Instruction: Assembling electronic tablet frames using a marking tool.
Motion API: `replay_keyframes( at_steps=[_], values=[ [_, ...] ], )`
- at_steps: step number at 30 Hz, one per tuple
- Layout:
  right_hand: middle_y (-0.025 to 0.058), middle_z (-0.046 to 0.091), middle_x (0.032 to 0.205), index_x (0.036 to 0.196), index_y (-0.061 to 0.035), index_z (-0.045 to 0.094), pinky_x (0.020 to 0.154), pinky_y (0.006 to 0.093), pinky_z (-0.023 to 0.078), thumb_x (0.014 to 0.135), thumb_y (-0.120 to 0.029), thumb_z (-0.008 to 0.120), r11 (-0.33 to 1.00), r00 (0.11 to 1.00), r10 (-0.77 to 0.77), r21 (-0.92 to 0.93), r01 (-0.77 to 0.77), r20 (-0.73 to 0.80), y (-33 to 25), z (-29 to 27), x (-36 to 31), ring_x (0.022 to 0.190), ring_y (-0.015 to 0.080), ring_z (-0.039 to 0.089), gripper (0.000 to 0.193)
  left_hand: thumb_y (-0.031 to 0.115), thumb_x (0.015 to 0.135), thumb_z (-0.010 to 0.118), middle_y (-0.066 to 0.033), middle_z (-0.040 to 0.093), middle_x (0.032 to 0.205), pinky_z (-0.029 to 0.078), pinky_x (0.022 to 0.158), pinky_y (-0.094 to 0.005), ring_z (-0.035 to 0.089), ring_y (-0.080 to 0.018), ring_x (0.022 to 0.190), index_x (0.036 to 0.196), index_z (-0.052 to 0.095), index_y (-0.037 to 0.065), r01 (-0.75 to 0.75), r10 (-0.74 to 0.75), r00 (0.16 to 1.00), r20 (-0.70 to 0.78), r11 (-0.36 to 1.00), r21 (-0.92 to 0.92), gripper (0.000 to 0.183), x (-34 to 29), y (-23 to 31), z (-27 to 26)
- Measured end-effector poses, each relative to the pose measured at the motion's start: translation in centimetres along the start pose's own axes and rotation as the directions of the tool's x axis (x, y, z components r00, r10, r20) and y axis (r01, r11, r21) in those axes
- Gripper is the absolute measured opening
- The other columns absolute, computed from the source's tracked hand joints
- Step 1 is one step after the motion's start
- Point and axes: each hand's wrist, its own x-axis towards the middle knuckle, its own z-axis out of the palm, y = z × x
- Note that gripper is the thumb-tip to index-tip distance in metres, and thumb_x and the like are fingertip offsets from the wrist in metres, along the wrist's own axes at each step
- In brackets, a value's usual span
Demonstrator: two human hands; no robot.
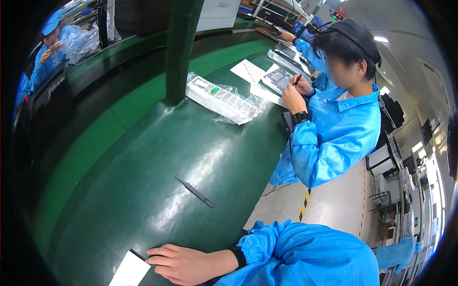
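Your hand (183,263) lies flat on the glossy green table (143,190), fingers (160,250) loosely together and extended, tips touching a white card (130,270) whose lower edge is cut off. Which hand it is you cannot tell; the sleeve hides the arm. Grey metal tweezers (194,191), slim and pointed, lie well apart above. Farther right, a crinkled clear bag (224,99) holds a white box, beside a co-worker in blue.

Clear-bagged white package (220,98) (green label, perhaps) mid-table.
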Motion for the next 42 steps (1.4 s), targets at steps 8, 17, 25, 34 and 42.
replay_keyframes(
  at_steps=[8,17,25,34,42],
  values=[
    [0.0159,0.056,0.122,0.098,0.0023,0.060,0.099,0.0404,0.040,0.082,-0.010,0.064,0.999,0.998,0.019,0.035,-0.021,0.054,0.5,0.9,-0.6,0.124,0.0325,0.047,0.021,0.017,0.095,0.061,-0.0222,0.060,0.130,0.037,0.109,-0.0476,0.054,-0.0388,0.123,0.126,0.061,-0.004,0.007,-0.007,1.000,-0.007,1.000,0.015,0.038,-0.1,-0.5,0.4],
    [0.0151,0.055,0.127,0.093,-0.0010,0.060,0.099,0.0416,0.041,0.083,-0.011,0.065,1.000,0.998,0.023,0.013,-0.024,0.059,0.4,1.3,-1.0,0.130,0.0334,0.046,0.015,0.017,0.095,0.061,-0.0220,0.060,0.130,0.036,0.110,-0.0477,0.054,-0.0387,0.122,0.126,0.061,-0.004,0.007,-0.007,1.000,-0.009,1.000,-0.016,0.038,-0.3,-0.2,0.2],
    [0.0168,0.056,0.121,0.098,0.0031,0.060,0.100,0.0405,0.040,0.081,-0.010,0.064,1.000,1.000,-0.014,0.018,0.014,0.025,0.1,1.1,-1.0,0.125,0.0334,0.047,0.022,0.018,0.095,0.061,-0.0224,0.060,0.130,0.037,0.109,-0.0480,0.054,-0.0391,0.122,0.126,0.061,-0.004,0.010,-0.010,1.000,-0.015,1.000,-0.004,0.038,-0.7,-0.3,0.3],
    [0.0170,0.057,0.121,0.097,0.0026,0.061,0.100,0.0407,0.040,0.081,-0.010,0.065,1.000,1.000,-0.007,0.011,0.007,0.021,0.2,1.4,-1.1,0.125,0.0335,0.048,0.020,0.018,0.095,0.061,-0.0218,0.061,0.130,0.037,0.109,-0.0483,0.054,-0.0389,0.122,0.125,0.061,-0.004,0.009,-0.009,1.000,-0.013,1.000,-0.006,0.038,-0.6,-0.5,0.4],
    [0.0170,0.057,0.120,0.098,0.0027,0.061,0.100,0.0408,0.040,0.081,-0.010,0.064,1.000,1.000,-0.010,0.020,0.010,0.024,0.3,1.2,-1.3,0.126,0.0341,0.047,0.021,0.017,0.095,0.061,-0.0218,0.060,0.130,0.037,0.109,-0.0485,0.054,-0.0389,0.122,0.125,0.061,-0.004,0.010,-0.010,1.000,-0.017,1.000,-0.001,0.037,-0.7,-0.4,0.6]
  ],
)
